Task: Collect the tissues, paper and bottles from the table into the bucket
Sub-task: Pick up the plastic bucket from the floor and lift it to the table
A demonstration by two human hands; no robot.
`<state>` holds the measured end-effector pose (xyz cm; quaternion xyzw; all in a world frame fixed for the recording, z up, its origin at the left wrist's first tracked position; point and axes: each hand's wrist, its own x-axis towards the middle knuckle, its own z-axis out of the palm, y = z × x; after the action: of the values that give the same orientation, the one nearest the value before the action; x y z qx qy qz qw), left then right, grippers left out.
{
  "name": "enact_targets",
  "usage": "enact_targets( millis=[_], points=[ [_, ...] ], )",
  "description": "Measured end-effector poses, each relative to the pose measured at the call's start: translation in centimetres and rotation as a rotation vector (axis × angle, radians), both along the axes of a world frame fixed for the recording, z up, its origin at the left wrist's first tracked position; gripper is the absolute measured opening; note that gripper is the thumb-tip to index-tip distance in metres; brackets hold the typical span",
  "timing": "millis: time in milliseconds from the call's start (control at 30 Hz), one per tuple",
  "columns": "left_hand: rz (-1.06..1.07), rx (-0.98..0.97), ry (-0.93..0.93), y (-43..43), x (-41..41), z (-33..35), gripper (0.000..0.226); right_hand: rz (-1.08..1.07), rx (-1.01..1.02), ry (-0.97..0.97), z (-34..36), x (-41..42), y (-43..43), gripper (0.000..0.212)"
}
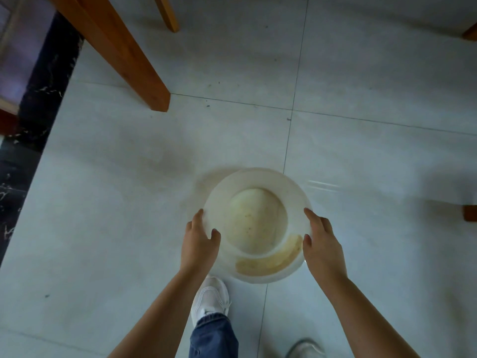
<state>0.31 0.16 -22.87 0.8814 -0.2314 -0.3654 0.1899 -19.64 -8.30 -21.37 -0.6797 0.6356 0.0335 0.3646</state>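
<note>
A white translucent bucket [258,182] is seen from above, over the grey tiled floor. Its inside holds nothing and shows yellowish stains at the bottom and near wall. My left hand [198,241] grips the bucket's left rim, thumb inside. On the right rim my right hand [321,246] holds it the same way. The bucket looks slightly blurred. No tissues, paper or bottles are in view, and the table top is out of the frame.
A thick wooden table leg [124,55] slants down at the upper left; a thinner leg [167,14] stands behind it. Another wooden piece [469,213] shows at the right edge. A dark marble strip [38,94] borders the floor at the left. My feet [211,295] are below the bucket.
</note>
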Motion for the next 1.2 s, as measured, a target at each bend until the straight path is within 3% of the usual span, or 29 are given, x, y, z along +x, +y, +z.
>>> enact_targets(
  millis=[333, 633, 767, 900, 1200],
  points=[
    [0.14, -0.139, 0.075, 0.3, 0.0, 8.6, 0.042, -0.095, -0.047, -0.158, 8.0, -1.3, -1.4, 0.059],
    [0.235, -0.293, 0.059, -0.5, 0.4, 23.7, 0.04, -0.178, -0.164, -0.341, 22.1, -1.0, -1.9, 0.058],
    [0.328, -0.387, 0.14, -0.2, 0.3, 31.3, 0.039, -0.284, -0.166, -0.452, 29.6, -1.5, -1.9, 0.049],
    [0.245, -0.436, 0.177, 0.9, -0.1, 38.7, 0.039, -0.404, -0.19, -0.576, 36.8, -2.6, -1.7, 0.038],
    [0.254, -0.683, 0.199, 2.9, -1.7, 53.7, 0.03, -0.3, -0.316, -0.661, 51.0, -5.8, 0.0, 0.034]
  ],
)
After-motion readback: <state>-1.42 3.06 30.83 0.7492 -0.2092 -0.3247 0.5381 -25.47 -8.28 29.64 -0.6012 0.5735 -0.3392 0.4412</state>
